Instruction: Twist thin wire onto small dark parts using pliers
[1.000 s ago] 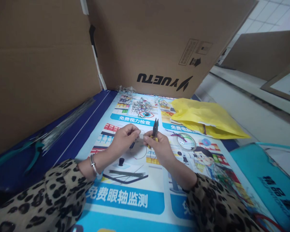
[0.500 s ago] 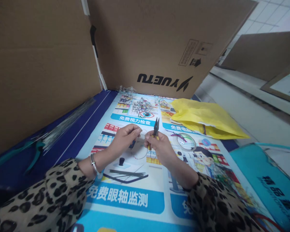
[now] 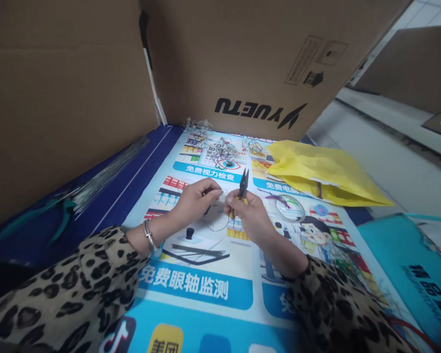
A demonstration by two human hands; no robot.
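Note:
My left hand [image 3: 202, 200] is closed in a pinch on a thin wire loop [image 3: 217, 230] that hangs below the fingertips. Close beside it, my right hand [image 3: 250, 214] wraps round needle-nose pliers [image 3: 244, 182] with yellow grips, their dark jaws pointing up and away. The right thumb and forefinger are pressed together near the loop's other side; whether they also pinch the wire is too small to tell. A poster-like printed sheet [image 3: 202, 284] lies under both hands.
Teal-handled pliers [image 3: 64, 218] and a bundle of thin wires [image 3: 110, 169] lie at left. Behind are tangled wire pieces [image 3: 222, 149] and cardboard walls [image 3: 257, 59]. On the right lie a yellow bag [image 3: 316, 164], a clear ring [image 3: 302, 212] with coloured strands, and a teal packet [image 3: 389, 250].
The view has tilted slightly downward, showing more of the sheet's near part. Both hands keep their hold and stay close together, with the wire loop hanging between them.

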